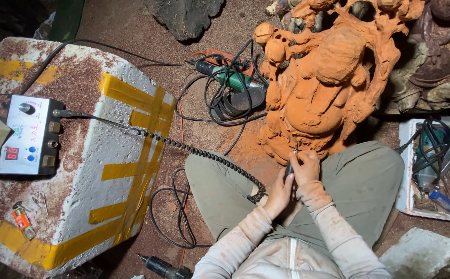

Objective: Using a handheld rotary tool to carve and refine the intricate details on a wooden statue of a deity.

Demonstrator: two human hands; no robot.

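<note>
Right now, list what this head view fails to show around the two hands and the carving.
- Tip of the handpiece: too small where it meets the orange carving.
- Handpiece body: mostly covered by the left hand and right hand.
- Carving's top: cut off by the upper edge.
- Tools in the white tray: tangled under cords.
- Dark tool: cut by the bottom edge.

I see bright, even light on the orange carving [323,77], and everything looks sharp. Far left of it, the corners go dark.
</note>
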